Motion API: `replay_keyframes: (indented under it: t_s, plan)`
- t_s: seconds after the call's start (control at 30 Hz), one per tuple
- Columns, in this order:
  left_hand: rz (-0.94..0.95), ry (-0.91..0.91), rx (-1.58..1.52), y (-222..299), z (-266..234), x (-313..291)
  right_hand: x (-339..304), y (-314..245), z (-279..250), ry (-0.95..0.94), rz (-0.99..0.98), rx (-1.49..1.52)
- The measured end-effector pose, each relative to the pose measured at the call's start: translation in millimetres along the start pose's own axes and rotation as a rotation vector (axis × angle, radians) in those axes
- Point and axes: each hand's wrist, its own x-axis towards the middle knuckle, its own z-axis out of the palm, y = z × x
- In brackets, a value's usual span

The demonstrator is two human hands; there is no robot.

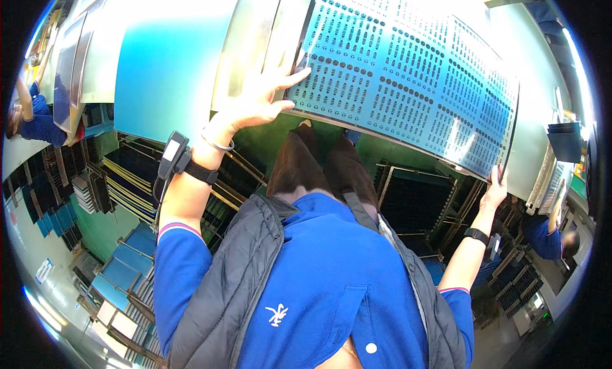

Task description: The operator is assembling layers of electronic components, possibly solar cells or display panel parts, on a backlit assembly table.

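Observation:
A large blue panel (408, 82), printed with rows of small dark patterns, lies tilted on the bright work table in front of me. My left hand (252, 104) is at its left edge, with thumb and index finger stretched apart and the index fingertip touching the panel's border. The other fingers of that hand are washed out by glare. At the panel's near right corner, my right hand (493, 191) grips the edge, thumb against the rim and fingers partly hidden.
A plain blue sheet (172, 63) lies on the table to the left. Racks of dark panels (414, 200) stand below the table. A co-worker in blue (41, 123) is at the far left, another person (547, 238) at the right. Stacked blue boards (121, 273) stand at lower left.

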Motion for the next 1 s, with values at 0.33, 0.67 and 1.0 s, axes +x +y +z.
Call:
replay_keyframes:
  t_s: [0.33,0.67,1.0]
  plan:
    - [-0.060,-0.034,0.155,17.1,-6.7,5.6,2.5,-16.4,-19.7,-0.135,0.178,0.201]
    - [-0.141,-0.086,0.164,45.8,-6.2,24.7,149.6,-131.4,79.5,-0.602,0.206,-0.135]
    - [-0.197,-0.104,0.304,52.9,-5.2,30.1,209.2,-102.8,154.3,-0.280,-0.453,-0.882]
